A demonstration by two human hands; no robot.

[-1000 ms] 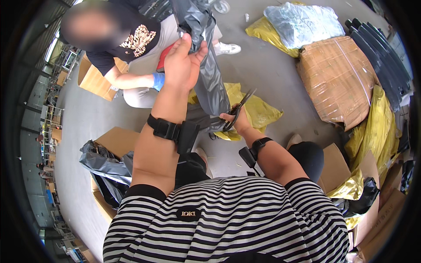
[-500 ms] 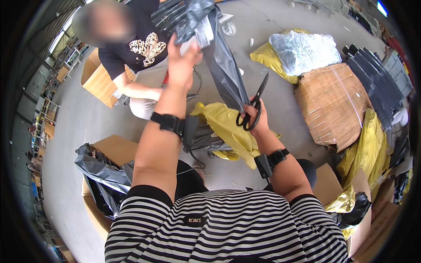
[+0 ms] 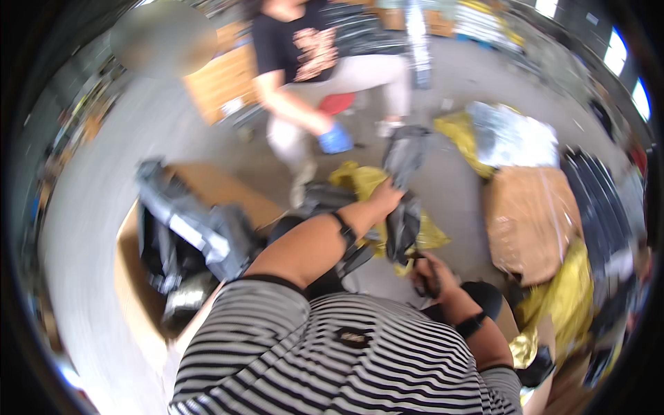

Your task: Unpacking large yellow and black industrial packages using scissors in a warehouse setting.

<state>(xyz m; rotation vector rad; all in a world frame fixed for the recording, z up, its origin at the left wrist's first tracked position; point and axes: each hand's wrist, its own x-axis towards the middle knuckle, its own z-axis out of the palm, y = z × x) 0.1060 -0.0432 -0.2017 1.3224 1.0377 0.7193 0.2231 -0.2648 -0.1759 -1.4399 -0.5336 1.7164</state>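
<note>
My left hand point(image 3: 384, 198) is closed round the middle of a dark grey plastic bag point(image 3: 407, 162), whose upper part stands up beyond the fingers and whose lower part hangs below them. Close to the bag's lower end, my right hand point(image 3: 436, 274) is closed round the black handles of a pair of scissors point(image 3: 424, 278). Motion blur hides the blades, and whether the right fingers also pinch the bag is unclear. Beneath the bag, a crumpled yellow plastic sack point(image 3: 360, 181) lies on the floor between my knees.
Ahead sits a person in a dark top, a blue glove point(image 3: 335, 139) on one hand. An open carton point(image 3: 126, 242) of dark plastic packages stands at my left. To the right are a wrapped brown parcel point(image 3: 532, 221), a pale plastic bundle point(image 3: 515, 135) and stacked dark panels point(image 3: 598, 200).
My left hand has come down and right onto the bag's middle, and the right hand has lowered with the scissors. The view has swung left, and the person ahead has shifted posture.
</note>
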